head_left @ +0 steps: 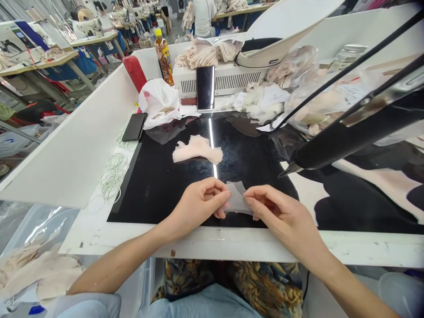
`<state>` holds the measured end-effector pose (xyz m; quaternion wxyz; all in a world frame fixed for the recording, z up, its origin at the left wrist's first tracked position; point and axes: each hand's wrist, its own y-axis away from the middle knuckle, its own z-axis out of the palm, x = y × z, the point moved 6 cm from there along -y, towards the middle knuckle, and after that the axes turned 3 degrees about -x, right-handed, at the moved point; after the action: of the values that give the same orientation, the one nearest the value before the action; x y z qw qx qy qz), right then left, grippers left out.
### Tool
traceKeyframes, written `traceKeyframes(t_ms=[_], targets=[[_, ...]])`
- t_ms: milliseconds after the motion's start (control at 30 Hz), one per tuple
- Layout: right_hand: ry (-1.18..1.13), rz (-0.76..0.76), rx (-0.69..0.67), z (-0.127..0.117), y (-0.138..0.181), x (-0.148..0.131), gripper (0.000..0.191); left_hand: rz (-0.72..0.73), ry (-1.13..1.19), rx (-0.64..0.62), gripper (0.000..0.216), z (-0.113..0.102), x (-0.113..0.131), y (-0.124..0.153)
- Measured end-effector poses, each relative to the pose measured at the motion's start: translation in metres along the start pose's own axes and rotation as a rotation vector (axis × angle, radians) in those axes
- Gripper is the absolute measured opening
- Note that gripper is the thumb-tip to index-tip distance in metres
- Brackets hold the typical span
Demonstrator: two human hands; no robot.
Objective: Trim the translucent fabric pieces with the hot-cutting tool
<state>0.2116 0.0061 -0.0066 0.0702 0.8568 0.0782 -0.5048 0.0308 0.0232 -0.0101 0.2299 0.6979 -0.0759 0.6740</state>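
A small piece of sheer, pale fabric (239,198) is stretched between my two hands, just above the near edge of the black glossy work surface (159,185). My left hand (202,201) pinches its left side between thumb and fingers. At the opposite side, my right hand (278,210) grips the edge with thumb and forefinger. Beyond my left hand, a stack of cut peach fabric pieces (198,150) lies on the black surface. The curled lower fingers of both hands are partly hidden.
A black pointed tool on an arm (331,141) slants in from the right. Pale elastic loops (111,181) and a phone (134,126) lie along the left border. At the back are a white plastic bag (159,104), an upright phone (206,87) and fabric bundles (202,54).
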Motion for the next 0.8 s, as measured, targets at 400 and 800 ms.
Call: traceKeyframes(t_ms=[400, 800], targets=[[0.489, -0.397, 0.105, 0.006, -0.004, -0.008, 0.019, 0.166, -0.869, 0.151, 0.007, -0.004, 0.01, 0.004], [0.68, -0.476, 0.091, 0.016, -0.006, -0.006, 0.021, 0.214, -1.293, 0.111, 0.021, 0.004, 0.005, 0.003]])
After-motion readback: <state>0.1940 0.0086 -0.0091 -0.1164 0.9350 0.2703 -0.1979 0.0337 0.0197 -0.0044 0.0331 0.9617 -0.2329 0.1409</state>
